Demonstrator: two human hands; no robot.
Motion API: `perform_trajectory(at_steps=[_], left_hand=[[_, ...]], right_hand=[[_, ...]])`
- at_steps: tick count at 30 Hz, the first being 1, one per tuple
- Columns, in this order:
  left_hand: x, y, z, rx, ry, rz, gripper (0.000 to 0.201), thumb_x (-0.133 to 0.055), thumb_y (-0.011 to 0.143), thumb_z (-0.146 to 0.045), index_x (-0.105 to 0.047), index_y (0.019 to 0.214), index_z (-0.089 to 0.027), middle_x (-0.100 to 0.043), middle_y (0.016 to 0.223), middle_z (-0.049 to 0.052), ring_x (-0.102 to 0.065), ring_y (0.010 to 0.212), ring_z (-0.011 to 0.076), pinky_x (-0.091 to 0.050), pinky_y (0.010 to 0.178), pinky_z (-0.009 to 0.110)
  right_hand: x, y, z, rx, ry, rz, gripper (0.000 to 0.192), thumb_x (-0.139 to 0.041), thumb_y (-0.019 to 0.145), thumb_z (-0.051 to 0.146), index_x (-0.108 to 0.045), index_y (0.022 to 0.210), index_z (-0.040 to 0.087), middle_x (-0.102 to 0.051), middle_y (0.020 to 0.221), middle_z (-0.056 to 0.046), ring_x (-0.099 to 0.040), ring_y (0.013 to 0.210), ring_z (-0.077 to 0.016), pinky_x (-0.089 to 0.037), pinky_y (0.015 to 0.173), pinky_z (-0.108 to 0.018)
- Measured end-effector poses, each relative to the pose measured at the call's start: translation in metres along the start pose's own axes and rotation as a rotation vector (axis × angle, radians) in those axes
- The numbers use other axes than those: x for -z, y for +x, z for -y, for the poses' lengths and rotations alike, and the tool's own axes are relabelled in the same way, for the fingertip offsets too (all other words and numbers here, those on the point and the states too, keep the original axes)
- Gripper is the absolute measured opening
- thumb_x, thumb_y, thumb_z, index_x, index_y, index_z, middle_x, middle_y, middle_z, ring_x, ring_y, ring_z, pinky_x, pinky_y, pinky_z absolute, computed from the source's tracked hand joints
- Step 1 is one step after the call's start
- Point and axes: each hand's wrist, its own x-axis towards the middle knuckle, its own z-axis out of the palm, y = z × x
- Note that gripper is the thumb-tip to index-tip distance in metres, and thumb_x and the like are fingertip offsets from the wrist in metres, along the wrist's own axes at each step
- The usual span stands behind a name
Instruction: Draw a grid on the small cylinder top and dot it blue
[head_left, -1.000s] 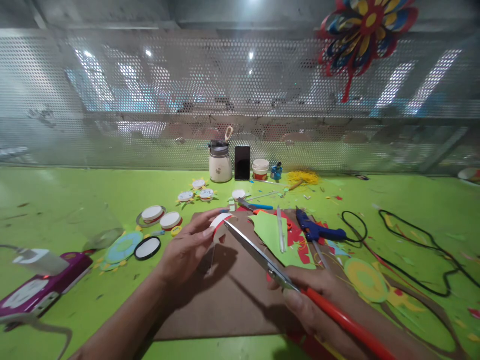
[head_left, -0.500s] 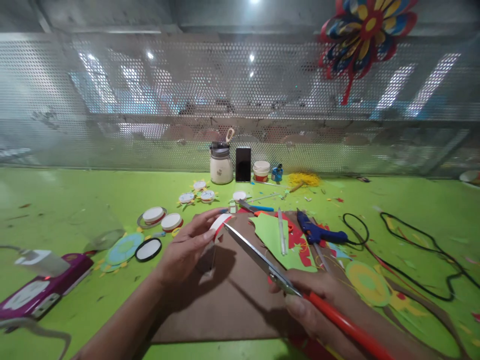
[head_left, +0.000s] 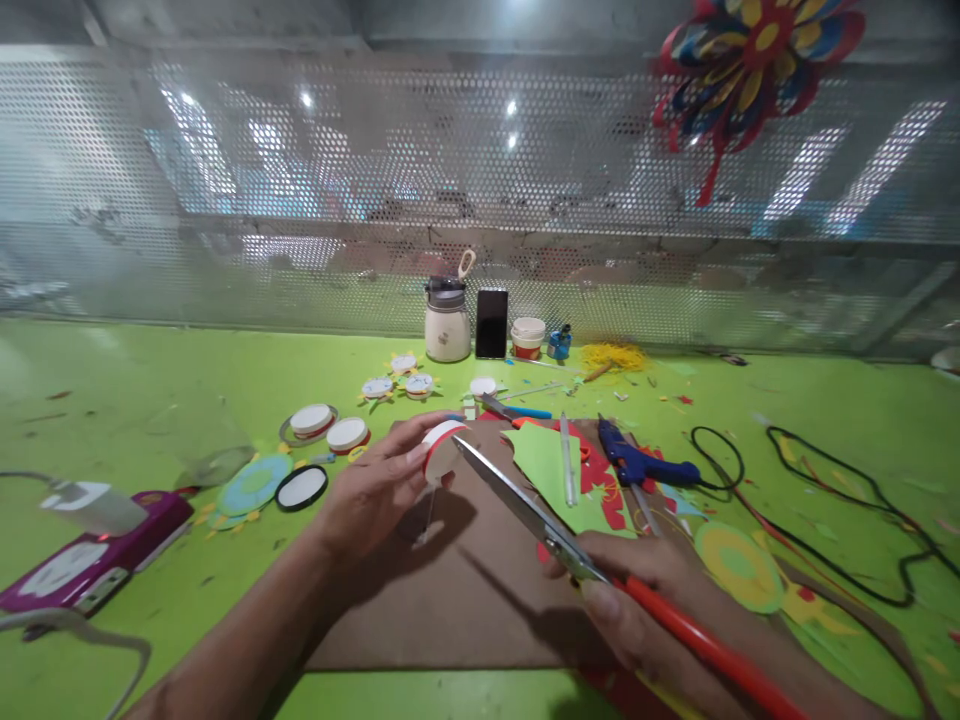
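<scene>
My left hand [head_left: 375,495] holds a small roll of tape [head_left: 440,450] with a red and white rim above a brown board [head_left: 457,610]. A clear strip of tape [head_left: 427,515] hangs down from the roll. My right hand [head_left: 637,600] grips long scissors with orange-red handles [head_left: 697,645]. Their steel blades [head_left: 517,505] are closed and point up-left, with the tip just right of the roll.
On the green table lie a green paper cutout [head_left: 551,470], a blue glue gun [head_left: 637,462] with black cord [head_left: 825,520], white round lids [head_left: 330,428], paper discs [head_left: 255,485], a purple device [head_left: 90,565], a jar [head_left: 447,322], a phone [head_left: 491,323]. A perforated metal wall [head_left: 300,200] stands behind.
The roll has turned slightly in my left hand and the hanging strip has swung. The scissors hold nearly the same pose; the view shifted a little.
</scene>
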Motion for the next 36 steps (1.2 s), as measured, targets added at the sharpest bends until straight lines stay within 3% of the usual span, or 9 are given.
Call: perform_trajectory(at_steps=[4,9,16,20,25,30,32,34,36], left_hand=[[0.000,0.004,0.003,0.024,-0.033,0.035,0.032,-0.085,0.088,-0.044,-0.088,0.110,-0.021,-0.083,0.108,0.009,-0.074,0.091,0.0246,-0.062,0.075,0.030],[-0.002,0.003,0.006,0.034,-0.054,0.062,0.037,-0.084,0.088,-0.047,-0.087,0.112,-0.020,-0.081,0.097,0.009,-0.069,0.077,0.0201,-0.058,0.067,0.027],[0.002,0.003,0.004,0.040,-0.033,0.059,0.038,-0.090,0.081,-0.041,-0.087,0.114,-0.024,-0.080,0.119,0.008,-0.071,0.103,0.0261,-0.061,0.080,0.031],[0.004,0.001,0.004,0.041,-0.018,0.036,0.037,-0.089,0.081,-0.038,-0.086,0.116,-0.027,-0.081,0.119,0.007,-0.071,0.116,0.0293,-0.060,0.091,0.035],[0.000,-0.005,0.003,0.039,-0.008,0.019,0.033,-0.083,0.088,-0.033,-0.084,0.121,-0.028,-0.082,0.119,0.007,-0.074,0.107,0.0260,-0.060,0.090,0.033],[0.001,-0.002,0.002,0.018,-0.012,0.019,0.033,-0.086,0.083,-0.030,-0.086,0.116,-0.026,-0.083,0.120,0.007,-0.073,0.115,0.0270,-0.058,0.095,0.031],[0.003,0.000,0.002,0.015,-0.011,0.022,0.034,-0.086,0.083,-0.030,-0.086,0.116,-0.026,-0.083,0.119,0.007,-0.073,0.114,0.0273,-0.059,0.095,0.033],[0.004,0.001,0.002,0.018,-0.009,0.026,0.035,-0.087,0.082,-0.032,-0.086,0.117,-0.028,-0.083,0.119,0.007,-0.074,0.110,0.0273,-0.059,0.092,0.034],[0.004,0.001,0.002,0.020,-0.005,0.026,0.037,-0.088,0.081,-0.033,-0.086,0.117,-0.027,-0.083,0.119,0.007,-0.075,0.106,0.0271,-0.060,0.089,0.034]], right_hand=[[-0.005,-0.007,0.002,-0.085,-0.017,-0.044,0.069,-0.047,0.100,0.083,-0.083,0.109,0.025,-0.070,0.074,-0.004,-0.063,0.066,-0.0183,-0.052,0.063,-0.029],[-0.007,-0.008,0.009,-0.054,0.054,-0.056,0.080,-0.041,0.096,0.091,-0.082,0.092,0.023,-0.066,0.067,-0.004,-0.061,0.062,-0.0175,-0.047,0.054,-0.026],[-0.010,-0.007,-0.001,0.012,0.073,-0.121,0.062,-0.053,0.100,0.079,-0.083,0.095,0.025,-0.069,0.066,-0.002,-0.061,0.058,-0.0161,-0.044,0.051,-0.027],[-0.009,-0.006,-0.003,0.102,0.076,-0.145,0.046,-0.062,0.103,0.066,-0.083,0.102,0.025,-0.072,0.071,-0.002,-0.063,0.057,-0.0153,-0.043,0.048,-0.026],[-0.010,-0.009,0.004,0.104,0.008,-0.147,0.058,-0.051,0.105,0.073,-0.080,0.088,0.025,-0.066,0.062,-0.001,-0.062,0.055,-0.0171,-0.041,0.046,-0.027],[-0.007,-0.011,-0.006,0.228,-0.032,-0.233,0.043,-0.055,0.107,0.063,-0.083,0.112,0.031,-0.070,0.063,-0.001,-0.067,0.056,-0.0200,-0.051,0.049,-0.028],[-0.004,-0.009,-0.011,0.271,-0.023,-0.166,0.036,-0.059,0.106,0.056,-0.083,0.117,0.032,-0.072,0.063,-0.001,-0.067,0.053,-0.0196,-0.050,0.046,-0.027],[-0.003,-0.005,-0.013,0.287,0.000,-0.082,0.031,-0.062,0.105,0.052,-0.084,0.110,0.031,-0.072,0.064,-0.001,-0.065,0.050,-0.0186,-0.048,0.043,-0.026],[-0.004,-0.002,-0.012,0.264,0.025,-0.088,0.033,-0.063,0.104,0.055,-0.085,0.101,0.030,-0.069,0.061,-0.001,-0.064,0.050,-0.0185,-0.047,0.042,-0.026]])
